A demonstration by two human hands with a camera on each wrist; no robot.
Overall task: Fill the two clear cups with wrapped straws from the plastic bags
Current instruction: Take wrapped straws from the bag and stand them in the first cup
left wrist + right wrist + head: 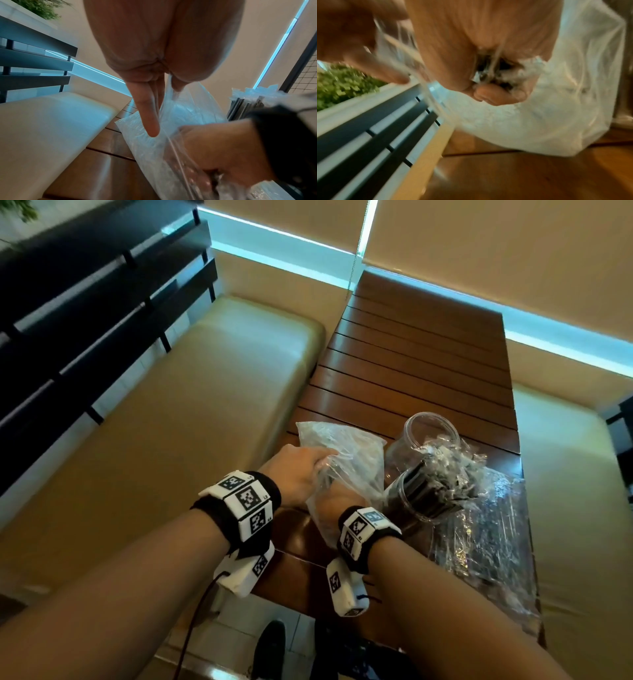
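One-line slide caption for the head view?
Left hand holds plastic bag open while right hand reaches inside.

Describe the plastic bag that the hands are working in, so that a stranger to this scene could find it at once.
On the slatted wooden table, look at the near end, left of the two clear cups. The plastic bag there is held open by the left hand, with the right hand inside it. Unlike the flat bag to the right, it is lifted.
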